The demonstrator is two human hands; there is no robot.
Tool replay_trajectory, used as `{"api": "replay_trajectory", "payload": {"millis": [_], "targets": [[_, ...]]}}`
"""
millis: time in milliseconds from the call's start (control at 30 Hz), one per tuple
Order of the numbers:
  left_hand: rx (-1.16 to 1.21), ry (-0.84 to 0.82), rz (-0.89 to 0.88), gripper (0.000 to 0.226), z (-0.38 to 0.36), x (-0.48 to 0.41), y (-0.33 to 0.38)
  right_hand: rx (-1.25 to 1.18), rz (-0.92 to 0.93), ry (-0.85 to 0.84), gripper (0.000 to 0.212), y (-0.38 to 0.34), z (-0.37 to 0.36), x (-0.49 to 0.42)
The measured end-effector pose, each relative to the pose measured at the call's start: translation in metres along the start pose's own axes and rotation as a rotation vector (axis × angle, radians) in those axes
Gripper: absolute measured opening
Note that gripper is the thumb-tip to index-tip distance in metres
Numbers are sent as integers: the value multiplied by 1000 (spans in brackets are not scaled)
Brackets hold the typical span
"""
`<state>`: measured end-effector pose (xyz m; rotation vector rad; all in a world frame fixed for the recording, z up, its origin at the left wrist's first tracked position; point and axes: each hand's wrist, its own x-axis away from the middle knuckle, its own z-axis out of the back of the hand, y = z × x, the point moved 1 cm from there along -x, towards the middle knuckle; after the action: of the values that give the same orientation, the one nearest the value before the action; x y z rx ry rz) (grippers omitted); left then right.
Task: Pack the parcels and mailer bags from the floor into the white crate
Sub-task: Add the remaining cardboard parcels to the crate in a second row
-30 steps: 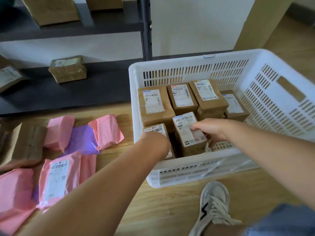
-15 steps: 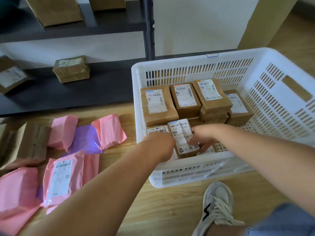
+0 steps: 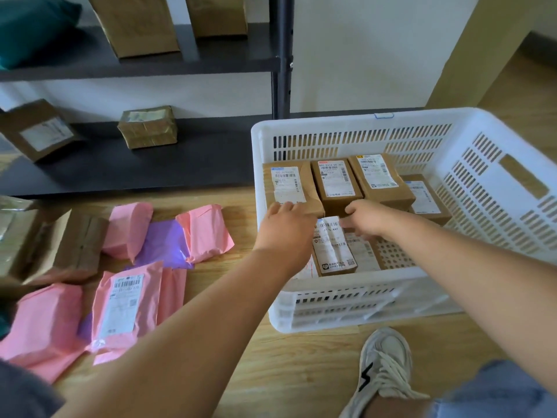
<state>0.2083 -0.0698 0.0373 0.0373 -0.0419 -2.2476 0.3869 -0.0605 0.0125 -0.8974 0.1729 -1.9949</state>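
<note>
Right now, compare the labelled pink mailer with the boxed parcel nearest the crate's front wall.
The labelled pink mailer is a pink bag; the boxed parcel is a brown carton. The mailer lies on the floor, the parcel inside the white crate. Both carry white barcode labels.

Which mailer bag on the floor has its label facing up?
The pink mailer bag just nearer the camera than the purple bag; it alone shows a white barcode label.
</note>
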Motion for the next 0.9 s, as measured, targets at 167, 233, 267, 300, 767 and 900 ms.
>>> {"api": "replay_trajectory", "payload": {"millis": [167, 233, 267, 300, 767, 900], "targets": [[140, 292, 172, 47, 9, 29, -47, -222, 268, 277, 22, -44, 6, 22], [197, 334, 246, 42, 9, 43, -70, -291, 363, 302, 14, -65, 1, 39], [208, 321, 305, 40, 7, 53, -86, -322, 404, 291, 12, -79, -7, 48], [196, 311, 371, 41, 7, 66, -106, -354, 440, 268, 12, -95, -19, 56], [506, 207, 1227, 38, -48, 180, -317, -362, 429, -184, 19, -254, -227, 49], [591, 304, 1291, 30, -55, 215, -350, -224, 448, -258, 16, -287, -280, 35]]}}
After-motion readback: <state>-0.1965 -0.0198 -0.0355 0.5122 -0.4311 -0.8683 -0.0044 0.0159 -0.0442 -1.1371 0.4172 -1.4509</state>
